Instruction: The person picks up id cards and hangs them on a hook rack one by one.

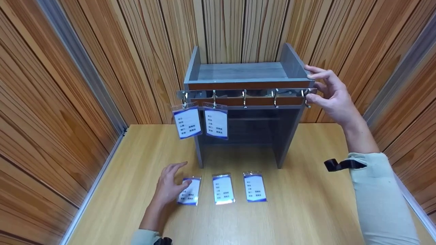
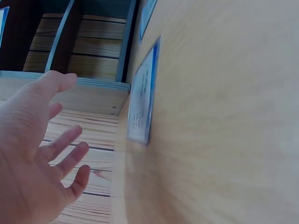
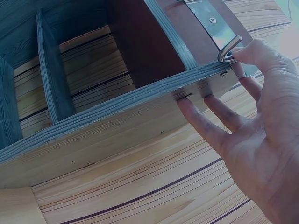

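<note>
- Our left hand [image 1: 169, 185] is released, its fingers loosely spread and bent, holding nothing; the head view sets the thumb over the left card [image 1: 192, 195], while the left wrist view shows the hand apart from it.
- Our right hand [image 1: 332, 92] grasps the right end of the hook rail [image 1: 231, 93], thumb at the last hook, other fingers against the right side of the shelf [image 1: 240, 71].
- That left card lies flat on the table [image 1: 306, 207], first in a row in front of the shelf and nearest the table's left edge.
- Beside it we see the middle card [image 1: 223, 190], then the right card [image 1: 254, 189], also flat and well apart from the table's side edges.
- Two more hang from the rail: the outer hanging card [image 1: 188, 123] on the leftmost hook, slightly tilted, and the inner hanging card [image 1: 216, 123] on the next hook.
- The rail, with five hooks, runs along the shelf's upper front edge.
- The grey shelf stands by the middle of the table's back edge, before a wood-panelled wall [image 1: 150, 68].
</note>
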The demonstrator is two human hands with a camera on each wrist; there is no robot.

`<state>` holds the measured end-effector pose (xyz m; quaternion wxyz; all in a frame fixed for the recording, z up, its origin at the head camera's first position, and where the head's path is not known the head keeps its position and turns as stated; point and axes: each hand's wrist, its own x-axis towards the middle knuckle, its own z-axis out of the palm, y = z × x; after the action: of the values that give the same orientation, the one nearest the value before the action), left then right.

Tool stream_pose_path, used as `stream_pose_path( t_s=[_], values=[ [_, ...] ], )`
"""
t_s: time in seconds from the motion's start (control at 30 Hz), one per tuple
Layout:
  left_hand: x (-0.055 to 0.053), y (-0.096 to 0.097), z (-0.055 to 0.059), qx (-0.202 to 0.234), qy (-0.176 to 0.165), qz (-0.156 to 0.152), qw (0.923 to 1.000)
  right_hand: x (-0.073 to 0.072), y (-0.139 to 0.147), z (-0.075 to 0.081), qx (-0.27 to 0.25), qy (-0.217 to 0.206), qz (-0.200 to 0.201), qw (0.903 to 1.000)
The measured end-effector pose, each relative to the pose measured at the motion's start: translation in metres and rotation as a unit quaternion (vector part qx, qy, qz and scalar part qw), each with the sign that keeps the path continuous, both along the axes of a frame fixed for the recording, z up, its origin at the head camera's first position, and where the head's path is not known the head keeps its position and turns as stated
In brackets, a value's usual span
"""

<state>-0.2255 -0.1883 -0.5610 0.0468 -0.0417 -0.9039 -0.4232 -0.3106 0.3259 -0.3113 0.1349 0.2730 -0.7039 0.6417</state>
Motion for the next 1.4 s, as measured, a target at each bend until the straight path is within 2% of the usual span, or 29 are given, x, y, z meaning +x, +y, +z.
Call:
stream_pose_path(
  t_s=[0.1, 0.23, 0.4, 0.57, 0.77, 1.0, 1.4],
  values=[
    [0.0, 0.001, -0.002, -0.015, -0.011, 0.015, 0.9997, 0.0, 0.0, 0.0, 0.001, 0.002, -0.001, 1.0],
    [0.001, 0.005, -0.007, -0.044, -0.009, 0.041, 0.9982, 0.001, 0.0, 0.0, 0.0, 0.001, -0.005, 1.0],
    [-0.001, 0.009, -0.012, -0.076, -0.018, 0.052, 0.9956, 0.001, -0.001, 0.0, 0.003, 0.001, -0.016, 0.9999],
    [-0.003, 0.01, -0.014, -0.09, -0.048, 0.055, 0.9932, 0.0, -0.002, 0.0, 0.002, 0.007, -0.011, 0.9999],
    [-0.002, 0.011, -0.014, -0.077, -0.092, 0.05, 0.9915, 0.0, -0.002, 0.0, 0.0, 0.012, -0.001, 0.9999],
    [-0.001, 0.012, -0.014, -0.071, -0.112, 0.038, 0.9905, 0.001, -0.002, 0.0, 0.011, 0.013, -0.001, 0.9999],
    [-0.01, 0.013, -0.007, -0.086, -0.158, 0.032, 0.9832, 0.002, -0.001, 0.002, 0.021, -0.01, -0.014, 0.9996]
  ],
)
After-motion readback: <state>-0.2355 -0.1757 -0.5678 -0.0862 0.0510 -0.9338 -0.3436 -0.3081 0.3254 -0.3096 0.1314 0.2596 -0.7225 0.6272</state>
